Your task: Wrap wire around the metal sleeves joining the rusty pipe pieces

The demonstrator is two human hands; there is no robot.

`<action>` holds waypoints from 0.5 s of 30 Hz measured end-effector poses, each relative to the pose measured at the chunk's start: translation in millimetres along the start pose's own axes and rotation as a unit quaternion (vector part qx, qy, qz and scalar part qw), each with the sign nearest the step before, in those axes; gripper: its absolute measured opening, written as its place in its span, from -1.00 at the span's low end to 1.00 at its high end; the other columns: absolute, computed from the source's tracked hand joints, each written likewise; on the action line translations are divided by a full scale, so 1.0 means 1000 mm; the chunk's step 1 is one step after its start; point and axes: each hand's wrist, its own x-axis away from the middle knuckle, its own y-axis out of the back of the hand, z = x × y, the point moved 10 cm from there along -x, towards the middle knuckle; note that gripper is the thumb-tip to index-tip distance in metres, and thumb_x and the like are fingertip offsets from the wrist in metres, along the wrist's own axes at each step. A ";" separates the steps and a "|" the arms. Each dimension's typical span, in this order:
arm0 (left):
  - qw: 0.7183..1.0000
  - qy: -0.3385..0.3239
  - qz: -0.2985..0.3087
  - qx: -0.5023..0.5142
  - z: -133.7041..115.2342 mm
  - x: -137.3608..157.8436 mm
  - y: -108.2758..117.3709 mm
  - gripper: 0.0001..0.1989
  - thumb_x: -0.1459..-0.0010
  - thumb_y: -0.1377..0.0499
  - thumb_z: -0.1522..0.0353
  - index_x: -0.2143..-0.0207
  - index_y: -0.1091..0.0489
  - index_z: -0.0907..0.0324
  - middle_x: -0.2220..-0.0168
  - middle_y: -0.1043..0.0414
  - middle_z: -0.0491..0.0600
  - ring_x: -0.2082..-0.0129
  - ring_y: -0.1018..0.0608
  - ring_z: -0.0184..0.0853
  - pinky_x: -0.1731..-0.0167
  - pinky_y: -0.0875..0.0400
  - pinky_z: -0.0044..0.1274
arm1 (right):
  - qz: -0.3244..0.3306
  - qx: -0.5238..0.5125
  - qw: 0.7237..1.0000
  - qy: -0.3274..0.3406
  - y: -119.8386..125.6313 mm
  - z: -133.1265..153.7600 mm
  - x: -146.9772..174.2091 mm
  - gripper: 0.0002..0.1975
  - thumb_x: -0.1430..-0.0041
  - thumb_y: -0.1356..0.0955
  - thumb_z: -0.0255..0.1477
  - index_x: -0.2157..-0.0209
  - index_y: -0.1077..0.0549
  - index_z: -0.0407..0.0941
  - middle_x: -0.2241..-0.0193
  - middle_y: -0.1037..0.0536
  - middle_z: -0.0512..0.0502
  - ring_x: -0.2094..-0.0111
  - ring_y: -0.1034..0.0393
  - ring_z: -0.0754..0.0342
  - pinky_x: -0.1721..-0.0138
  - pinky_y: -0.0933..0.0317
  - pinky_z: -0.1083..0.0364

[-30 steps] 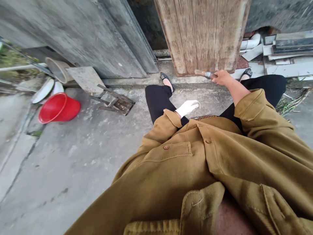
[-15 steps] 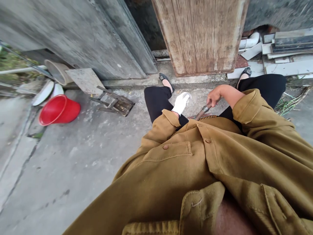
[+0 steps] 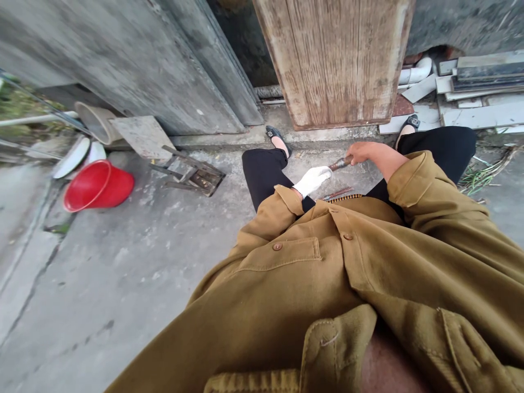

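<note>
Brown tool [image 3: 339,163] in right fingers [image 3: 355,155] (closed)

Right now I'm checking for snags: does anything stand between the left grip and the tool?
Nothing visible does: the right grip holds the tool, whose other end appears to touch the gloved left grip.

Right hand [image 3: 359,153] gripping brown tool [image 3: 339,163], gloved left hand [image 3: 313,180] at its end, wooden panel [image 3: 333,71] ahead

Red bucket [image 3: 118,188] on grey concrete [image 3: 155,256]
</note>
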 end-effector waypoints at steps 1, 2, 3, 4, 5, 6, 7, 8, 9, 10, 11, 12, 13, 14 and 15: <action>1.000 -0.005 0.012 -0.012 -0.001 -0.001 0.000 -0.84 -0.17 -0.21 0.39 0.49 -0.46 0.14 0.41 -0.52 0.00 0.13 -0.61 -0.10 0.26 -0.52 -0.46 | 0.039 0.008 0.999 0.020 -0.010 0.004 0.000 -0.63 -0.20 -0.50 -0.47 -0.06 -0.68 -0.15 0.08 -0.68 -0.21 0.01 -0.56 -0.12 0.01 -0.30 0.06; 1.000 -0.008 0.021 -0.021 -0.002 -0.003 0.001 -0.83 -0.18 -0.19 0.38 0.48 -0.46 0.13 0.40 -0.52 0.00 0.11 -0.61 -0.09 0.25 -0.53 -0.45 | 0.076 0.006 0.996 0.039 -0.018 0.007 0.001 -0.62 -0.19 -0.51 -0.46 -0.06 -0.68 -0.15 0.16 -0.68 -0.17 0.09 -0.57 -0.08 0.05 -0.29 0.08; 0.999 -0.008 0.027 -0.026 -0.001 -0.005 0.003 -0.83 -0.20 -0.18 0.37 0.47 -0.45 0.13 0.39 -0.52 -0.01 0.11 -0.62 -0.09 0.25 -0.54 -0.44 | 0.106 -0.005 0.993 0.054 -0.024 0.009 0.002 -0.60 -0.17 -0.52 -0.45 -0.07 -0.68 -0.15 0.23 -0.67 -0.14 0.16 -0.56 -0.04 0.09 -0.28 0.09; 0.999 -0.004 0.030 -0.027 0.000 -0.007 0.004 -0.83 -0.21 -0.17 0.36 0.46 -0.45 0.12 0.40 -0.52 -0.01 0.12 -0.62 -0.09 0.25 -0.55 -0.43 | 0.126 -0.019 0.989 0.069 -0.027 0.011 0.003 -0.57 -0.16 -0.52 -0.43 -0.08 -0.67 -0.16 0.29 -0.66 -0.11 0.22 -0.54 -0.01 0.12 -0.27 0.10; 0.999 0.003 0.033 -0.025 0.002 -0.009 0.006 -0.83 -0.23 -0.17 0.35 0.44 -0.45 0.12 0.41 -0.51 -0.01 0.15 -0.62 -0.10 0.26 -0.56 -0.42 | 0.141 -0.034 0.986 0.086 -0.029 0.014 0.005 -0.54 -0.14 -0.53 -0.40 -0.10 -0.66 -0.16 0.32 -0.65 -0.09 0.25 -0.52 0.01 0.14 -0.26 0.11; 0.999 0.010 0.038 -0.020 0.004 -0.010 0.006 -0.82 -0.25 -0.16 0.34 0.43 -0.45 0.12 0.43 -0.50 -0.01 0.18 -0.62 -0.11 0.26 -0.56 -0.41 | 0.152 -0.051 0.982 0.104 -0.029 0.016 0.006 -0.50 -0.13 -0.53 -0.38 -0.12 -0.64 -0.17 0.33 -0.64 -0.08 0.26 -0.50 0.02 0.14 -0.26 0.11; 0.999 0.016 0.043 -0.013 0.005 -0.011 0.006 -0.82 -0.27 -0.16 0.33 0.41 -0.46 0.12 0.45 -0.49 -0.01 0.21 -0.62 -0.12 0.27 -0.56 -0.40 | 0.161 -0.071 0.977 0.123 -0.028 0.020 0.008 -0.48 -0.12 -0.53 -0.35 -0.13 -0.63 -0.18 0.32 -0.64 -0.07 0.26 -0.49 0.04 0.14 -0.26 0.12; 0.999 0.021 0.047 -0.004 0.006 -0.011 0.006 -0.83 -0.29 -0.16 0.33 0.39 -0.46 0.12 0.46 -0.48 -0.01 0.22 -0.62 -0.12 0.28 -0.56 -0.40 | 0.168 -0.093 0.971 0.141 -0.026 0.023 0.011 -0.46 -0.11 -0.53 -0.32 -0.13 -0.62 -0.18 0.31 -0.64 -0.07 0.26 -0.48 0.05 0.13 -0.26 0.12; 0.998 0.024 0.049 0.006 0.007 -0.011 0.005 -0.83 -0.30 -0.17 0.32 0.38 -0.46 0.13 0.46 -0.48 0.00 0.23 -0.62 -0.12 0.29 -0.56 -0.40 | 0.169 -0.118 0.966 0.158 -0.023 0.025 0.014 -0.45 -0.11 -0.53 -0.29 -0.13 -0.62 -0.18 0.29 -0.64 -0.07 0.25 -0.48 0.05 0.12 -0.27 0.13; 0.998 0.024 0.049 0.018 0.006 -0.010 0.004 -0.84 -0.31 -0.18 0.32 0.36 -0.47 0.14 0.47 -0.47 0.01 0.23 -0.62 -0.11 0.31 -0.55 -0.40 | 0.160 -0.146 0.961 0.172 -0.017 0.028 0.018 -0.44 -0.11 -0.53 -0.26 -0.13 -0.61 -0.17 0.28 -0.63 -0.06 0.24 -0.48 0.06 0.11 -0.28 0.12; 0.998 0.024 0.047 0.032 0.006 -0.009 0.003 -0.84 -0.32 -0.18 0.32 0.35 -0.48 0.15 0.47 -0.47 0.02 0.24 -0.62 -0.10 0.32 -0.54 -0.40 | 0.138 -0.174 0.958 0.182 -0.009 0.029 0.021 -0.45 -0.11 -0.53 -0.23 -0.11 -0.61 -0.16 0.26 -0.63 -0.07 0.22 -0.48 0.06 0.09 -0.30 0.11; 0.998 0.023 0.044 0.046 0.005 -0.008 0.001 -0.83 -0.33 -0.18 0.31 0.33 -0.48 0.15 0.47 -0.46 0.03 0.26 -0.61 -0.11 0.34 -0.52 -0.40 | 0.098 -0.207 0.955 0.189 0.003 0.029 0.024 -0.47 -0.13 -0.52 -0.20 -0.09 -0.62 -0.15 0.25 -0.63 -0.07 0.21 -0.48 0.05 0.07 -0.31 0.10; 0.997 0.023 0.042 0.059 0.004 -0.007 0.000 -0.82 -0.35 -0.18 0.31 0.32 -0.49 0.16 0.48 -0.45 0.03 0.29 -0.60 -0.12 0.36 -0.51 -0.41 | 0.043 -0.245 0.950 0.191 0.018 0.027 0.027 -0.51 -0.15 -0.51 -0.18 -0.05 -0.62 -0.15 0.24 -0.63 -0.09 0.20 -0.48 0.05 0.05 -0.33 0.09; 0.997 0.023 0.040 0.069 0.003 -0.005 -0.001 -0.81 -0.35 -0.18 0.30 0.32 -0.49 0.17 0.50 -0.44 0.03 0.33 -0.58 -0.15 0.37 -0.49 -0.42 | -0.024 -0.287 0.939 0.188 0.035 0.023 0.031 -0.54 -0.19 -0.49 -0.17 -0.02 -0.61 -0.15 0.23 -0.62 -0.11 0.20 -0.48 0.04 0.04 -0.35 0.07; 0.996 0.023 0.038 0.075 0.002 -0.004 -0.003 -0.81 -0.35 -0.19 0.30 0.32 -0.50 0.17 0.52 -0.43 0.03 0.36 -0.56 -0.18 0.38 -0.48 -0.43 | -0.098 -0.330 0.922 0.178 0.052 0.015 0.036 -0.57 -0.23 -0.46 -0.16 -0.01 -0.59 -0.16 0.21 -0.62 -0.13 0.20 -0.48 0.04 0.03 -0.38 0.05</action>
